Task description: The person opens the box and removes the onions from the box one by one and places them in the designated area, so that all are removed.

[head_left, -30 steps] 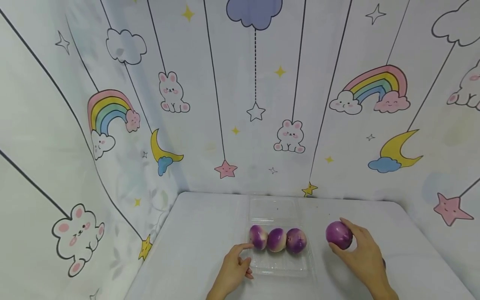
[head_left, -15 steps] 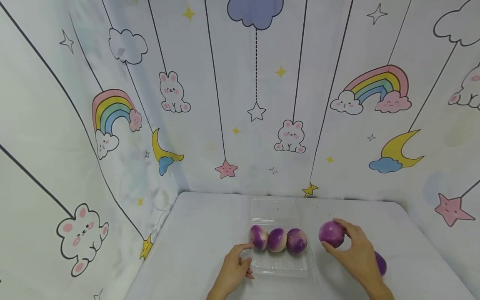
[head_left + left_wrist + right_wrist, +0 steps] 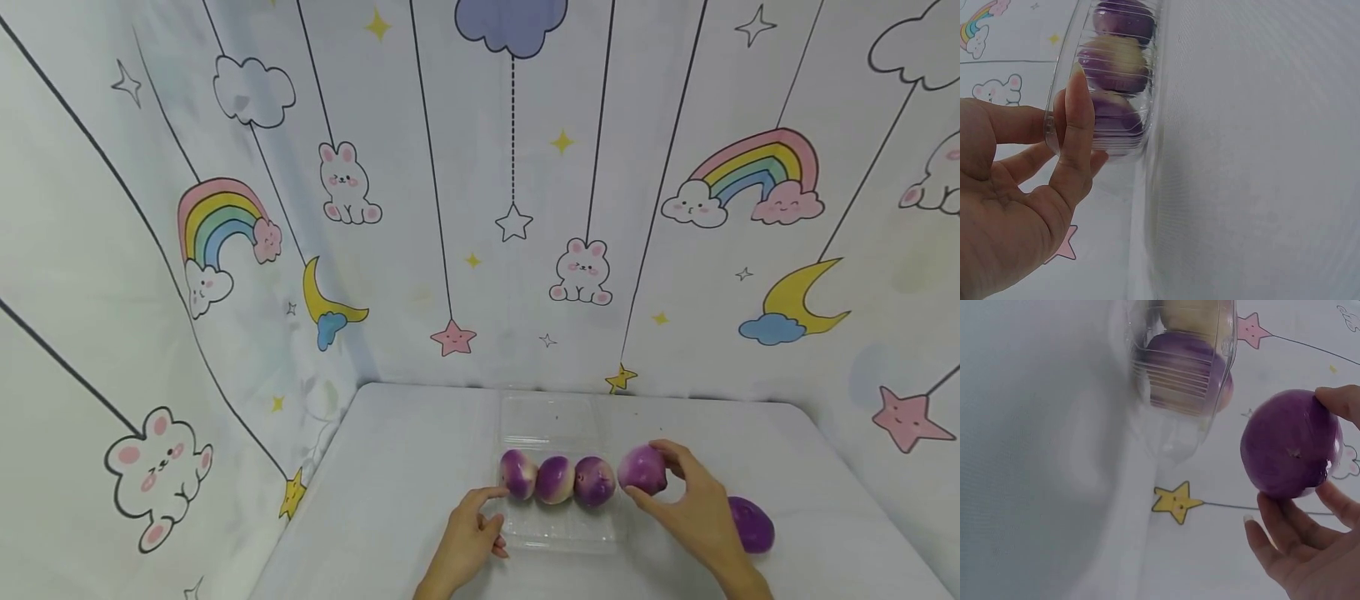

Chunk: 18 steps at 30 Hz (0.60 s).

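A clear plastic clamshell box (image 3: 558, 527) lies with its lid folded back, and a row of 3 round purple-and-cream vegetables (image 3: 555, 480) sits in it. My left hand (image 3: 467, 533) pinches the box's left wall; the left wrist view shows fingers (image 3: 1075, 134) on both sides of the rim. With thumb and fingertips, my right hand (image 3: 693, 508) grips another glossy round purple vegetable (image 3: 642, 471), held just beside the box's right wall. The right wrist view shows this purple vegetable (image 3: 1291, 445) apart from the box.
One more dark purple vegetable (image 3: 752, 527) lies on the white table (image 3: 405, 450) beside my right wrist, partly hidden by it. The box's flat lid (image 3: 547, 419) extends toward the back edge. A printed cloth (image 3: 525, 292) hangs behind and at the sides.
My right hand has carried the purple vegetable left, toward the box, uncovering the one on the table. My left hand stays at the box's left side.
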### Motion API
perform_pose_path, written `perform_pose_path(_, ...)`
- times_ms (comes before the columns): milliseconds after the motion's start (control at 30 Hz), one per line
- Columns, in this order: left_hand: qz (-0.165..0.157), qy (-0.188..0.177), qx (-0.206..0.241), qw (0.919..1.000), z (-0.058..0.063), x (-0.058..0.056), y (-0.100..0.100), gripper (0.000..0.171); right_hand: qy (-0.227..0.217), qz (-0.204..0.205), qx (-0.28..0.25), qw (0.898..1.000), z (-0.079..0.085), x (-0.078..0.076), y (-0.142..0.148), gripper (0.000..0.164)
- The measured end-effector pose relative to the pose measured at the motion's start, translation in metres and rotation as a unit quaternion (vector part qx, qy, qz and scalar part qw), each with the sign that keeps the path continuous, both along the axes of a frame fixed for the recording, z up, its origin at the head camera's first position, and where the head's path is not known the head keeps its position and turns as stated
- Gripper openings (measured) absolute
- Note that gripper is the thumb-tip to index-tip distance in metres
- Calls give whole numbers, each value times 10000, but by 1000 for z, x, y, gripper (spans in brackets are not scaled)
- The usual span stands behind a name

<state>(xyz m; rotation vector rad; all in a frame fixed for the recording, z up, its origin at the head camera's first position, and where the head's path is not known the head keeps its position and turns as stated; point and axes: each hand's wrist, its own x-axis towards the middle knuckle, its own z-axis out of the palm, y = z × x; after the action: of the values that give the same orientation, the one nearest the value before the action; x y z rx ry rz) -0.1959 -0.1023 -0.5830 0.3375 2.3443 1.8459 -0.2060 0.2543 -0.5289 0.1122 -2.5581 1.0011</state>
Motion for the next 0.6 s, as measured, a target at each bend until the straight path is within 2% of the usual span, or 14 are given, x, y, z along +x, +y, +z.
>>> perform_pose_path(200, 23, -16, 69, 10000, 0, 0, 0, 40, -105, 173, -61, 9998, 1, 0, -7, 80)
perform_pose_path(433, 37, -10, 44, 10000, 1, 0, -1, 39, 143, 802, -476, 9955, -1, -7, -6, 72)
perform_pose_path(600, 23, -28, 26, 10000, 1, 0, 0, 39, 143, 1052, -642, 9923, 0, -11, -9, 69)
